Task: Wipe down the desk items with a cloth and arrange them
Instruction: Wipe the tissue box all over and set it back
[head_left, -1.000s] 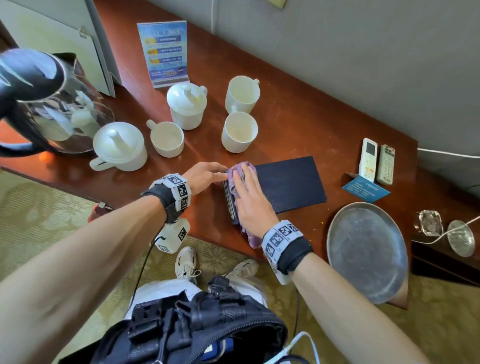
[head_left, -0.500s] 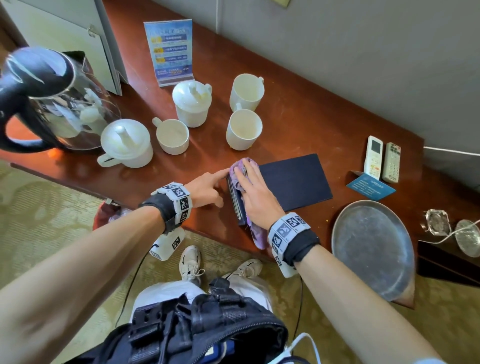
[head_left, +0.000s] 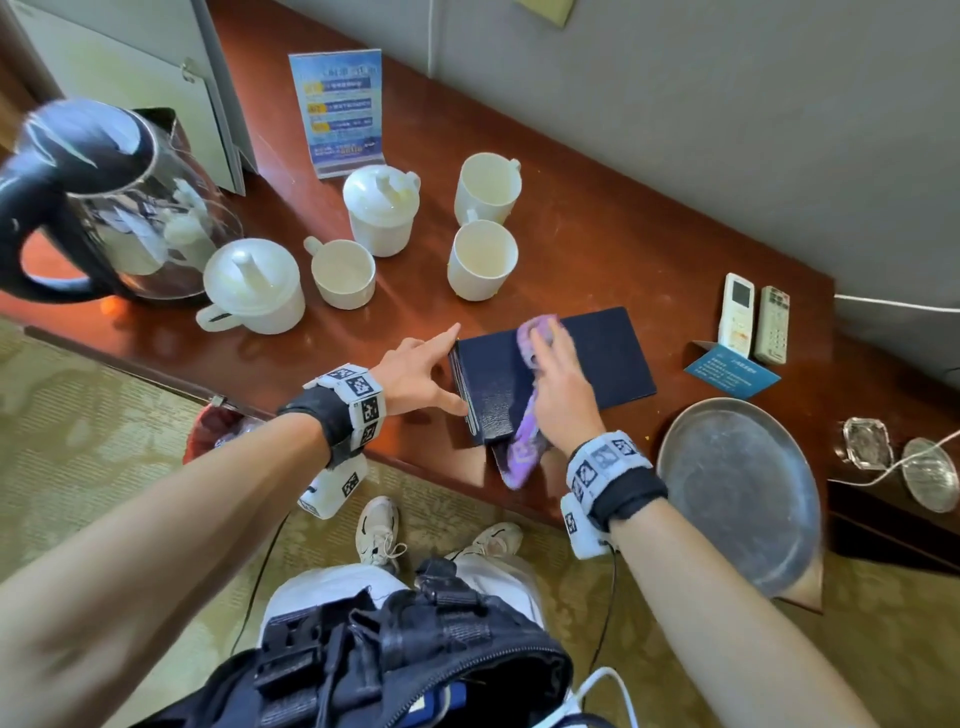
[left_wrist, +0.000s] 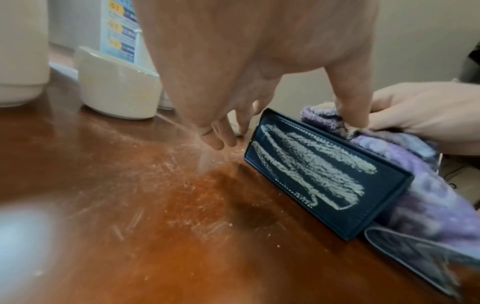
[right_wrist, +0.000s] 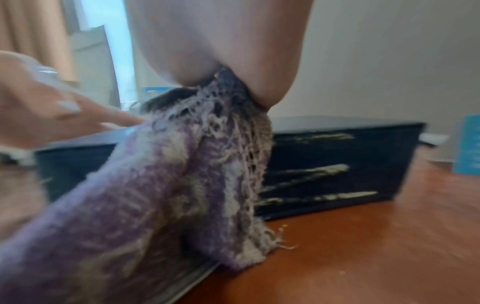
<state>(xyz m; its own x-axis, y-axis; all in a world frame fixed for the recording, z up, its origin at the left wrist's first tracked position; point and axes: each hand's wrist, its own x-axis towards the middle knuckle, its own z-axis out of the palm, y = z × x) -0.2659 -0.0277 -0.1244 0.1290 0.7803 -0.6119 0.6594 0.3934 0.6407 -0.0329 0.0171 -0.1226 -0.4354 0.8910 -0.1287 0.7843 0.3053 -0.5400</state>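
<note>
Moved since the earlier frames: right hand with purple cloth, from the left edge of the dark folder toward its middle; left hand has stayed at the folder's left edge. Grip, right: fingers laid fairly flat on the cloth, pressing it to the cover, with a tail of cloth trailing off the near edge; the right wrist view shows cloth bunched under the palm. Grip, left: fingers spread and straight, tips bracing the folder's edge, holding nothing. Task item in hand: folder, lying flat near the front of the worktop. Progress, by judgement: early. The folder is mid-wipe, and pale smears show on its side faces in both wrist views (residue or wear, cannot tell). No sign of arranging: four white cups, two lidded, stand loosely grouped at back left near the glass kettle and the blue sign stand; two remote controls and a blue tent card lie at right; a round metal tray overhangs the front right corner. Surface: reddish-brown varnished wood, glossy, with fine scratches and dust or crumbs plain in the left wrist view. Room: grey wall behind, patterned yellow-green carpet, a lower dark stand at right bearing two glass dishes.
</note>
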